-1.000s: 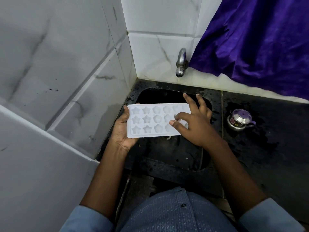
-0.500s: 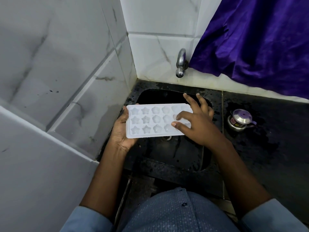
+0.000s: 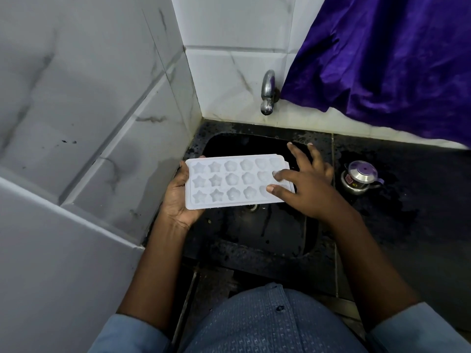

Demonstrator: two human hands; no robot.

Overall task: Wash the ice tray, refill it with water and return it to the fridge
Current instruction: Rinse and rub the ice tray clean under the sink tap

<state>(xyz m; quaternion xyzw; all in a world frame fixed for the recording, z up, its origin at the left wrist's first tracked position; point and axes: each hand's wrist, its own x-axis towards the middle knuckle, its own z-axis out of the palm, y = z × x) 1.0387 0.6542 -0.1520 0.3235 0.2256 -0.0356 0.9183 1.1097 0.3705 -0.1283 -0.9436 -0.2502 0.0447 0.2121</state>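
Over the sink, left hand grips the ice tray; right hand lies on it, fingers spread.

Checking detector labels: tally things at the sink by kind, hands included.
ice tray: 1
tap: 1
steel pot with purple lid: 1
purple cloth: 1
hands: 2, left hand and right hand
total: 6

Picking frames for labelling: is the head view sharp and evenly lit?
Head view: ice tray sharp and bright; right hand slightly soft at the fingertips; wide-angle lens bows the wall tiles; black sink dim, little detail; small glint on the tap.
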